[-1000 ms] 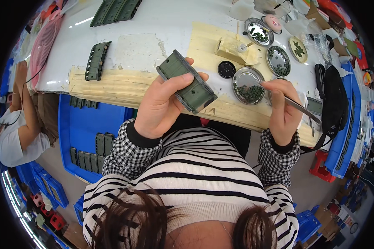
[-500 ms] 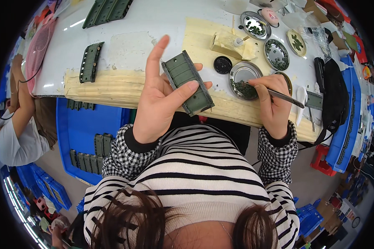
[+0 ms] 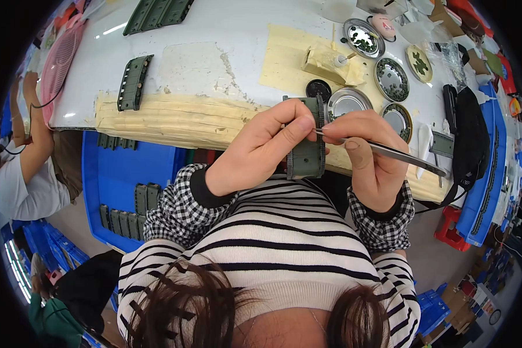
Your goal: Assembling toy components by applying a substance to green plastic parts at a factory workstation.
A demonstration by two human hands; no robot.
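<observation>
My left hand (image 3: 264, 148) grips a dark green ridged plastic model part (image 3: 306, 158), held on edge above the table's front edge. Its thumb and fingers cover the part's upper middle. Metal tweezers (image 3: 403, 155) are pinched in my right hand (image 3: 383, 153), their tips meeting the part's right edge beside my left thumb. Whether a tiny piece sits in the tips is too small to tell. Just beyond the hands stands a round metal dish (image 3: 348, 95), its near side hidden by them.
Several dishes of small green pieces, like this one (image 3: 391, 79), stand at right, with a yellow block (image 3: 333, 68) and a black lid (image 3: 318, 89). Other green parts (image 3: 134, 84) lie at left. A blue bin (image 3: 133, 162) holds more. A co-worker's arm (image 3: 36, 110) is far left.
My left hand has brought the green part to the right and turned it more upright. My right hand has moved the tweezers from the metal dish to the part's edge.
</observation>
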